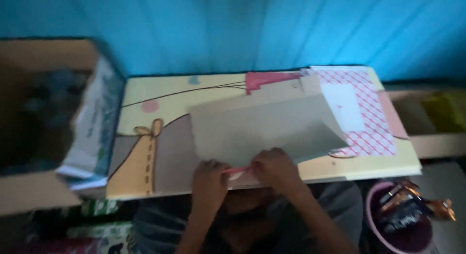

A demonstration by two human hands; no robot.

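Observation:
A grey sheet of card [262, 130] lies on a small yellow table [170, 96] printed with a cartoon picture. My left hand [209, 181] and my right hand [275, 170] rest at the near edge of the card, side by side. Both pinch a thin pink strip [238, 170] that runs between them along that edge. Behind the card, at the table's right end, lies a sheet with a red criss-cross pattern [366, 120] and a white sheet [345, 107] on top of it.
An open cardboard box [34, 196] with a printed flap stands at the left of the table. A pink bucket [376, 215] holding snack wrappers sits at the lower right. A blue wall rises behind. The picture is dim and blurred.

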